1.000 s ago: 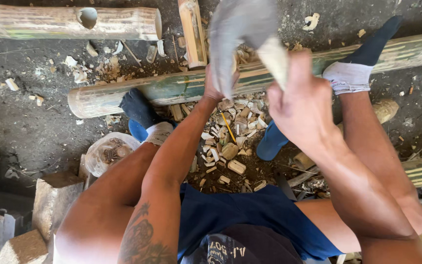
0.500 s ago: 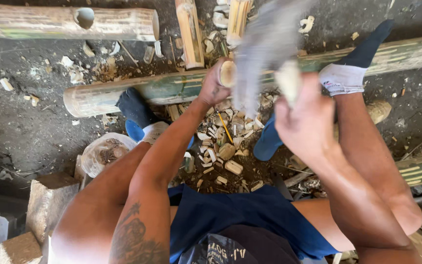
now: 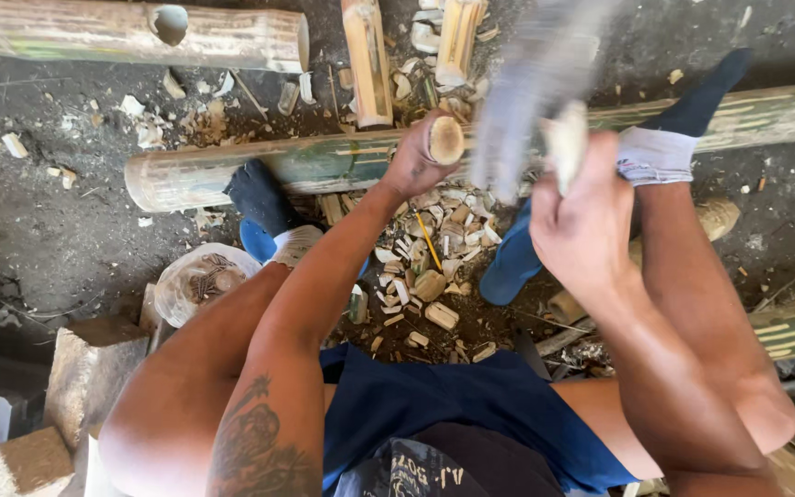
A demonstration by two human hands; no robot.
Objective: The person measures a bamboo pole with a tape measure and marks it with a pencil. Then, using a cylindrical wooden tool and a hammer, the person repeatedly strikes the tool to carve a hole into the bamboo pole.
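Dark, dusty ground [image 3: 66,230] strewn with pale wood chips [image 3: 420,276] lies under a long green bamboo pole [image 3: 324,166]. On that pole the left hand [image 3: 416,161] grips a short bamboo piece [image 3: 445,140] upright. Raised beside it, the right hand [image 3: 581,221] is closed on a pale handle [image 3: 568,138]; its blade [image 3: 531,92] is a grey blur, hard to make out. A round clear plastic container [image 3: 197,281] sits by the left knee.
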